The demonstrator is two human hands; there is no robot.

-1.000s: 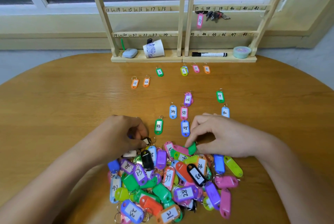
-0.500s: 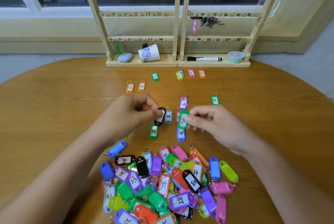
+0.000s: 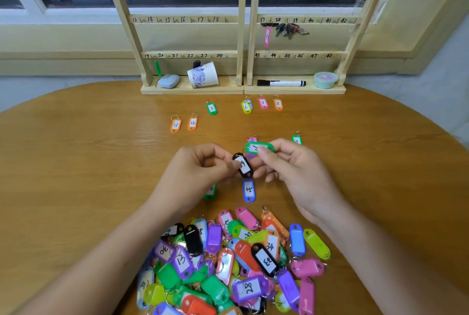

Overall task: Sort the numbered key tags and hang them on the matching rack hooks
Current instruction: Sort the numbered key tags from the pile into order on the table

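Fingers (image 3: 220,159) of the left hand (image 3: 195,175) pinched one black tag (image 3: 244,166); the right hand (image 3: 294,172) pinched one green tag (image 3: 258,147), both above the surface (image 3: 76,162), between the near tag heap (image 3: 264,258) and two far racks (image 3: 177,20).

Bright, even light — wide-angle edge warp, slight blur.

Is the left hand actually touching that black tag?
Touching: the head view shows the left hand pinching the black tag by its left edge.

Left hand (image 3: 200,170) pinching black tag (image 3: 244,166), right hand (image 3: 291,165) pinching green tag (image 3: 258,148) — above tag pile (image 3: 228,264)
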